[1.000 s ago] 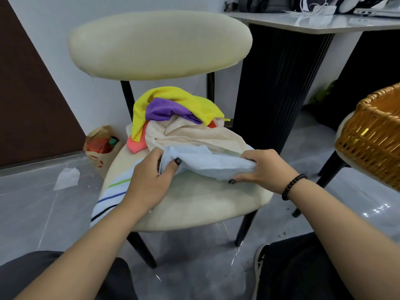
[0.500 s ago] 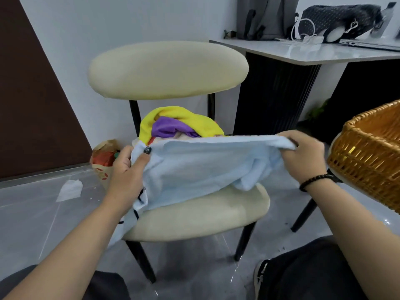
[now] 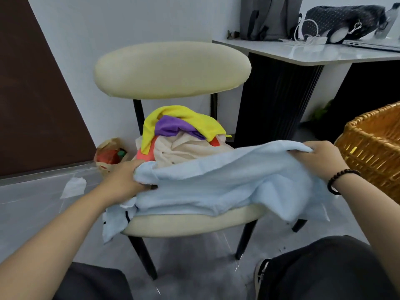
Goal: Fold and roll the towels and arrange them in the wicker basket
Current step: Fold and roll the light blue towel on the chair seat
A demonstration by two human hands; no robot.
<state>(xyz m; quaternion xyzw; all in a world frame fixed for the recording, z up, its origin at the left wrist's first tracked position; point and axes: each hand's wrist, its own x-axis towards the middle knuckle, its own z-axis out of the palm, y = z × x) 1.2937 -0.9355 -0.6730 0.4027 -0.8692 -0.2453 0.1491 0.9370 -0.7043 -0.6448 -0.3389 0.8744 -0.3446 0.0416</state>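
Hands are spreading the blue towel point(image 3: 227, 182) over the chair point(image 3: 194, 224); left hand point(image 3: 123, 182) and right hand point(image 3: 320, 156) are each gripping an edge. Next: lay flat, fold, judging by the empty-looking basket point(image 3: 372, 148).

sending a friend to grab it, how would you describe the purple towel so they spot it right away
Find the cream chair beside the grey desk; a heap of towels sits at the back of its seat. The purple towel lies near the top, tucked under the yellow towel and above the beige one. It is the only purple cloth there.
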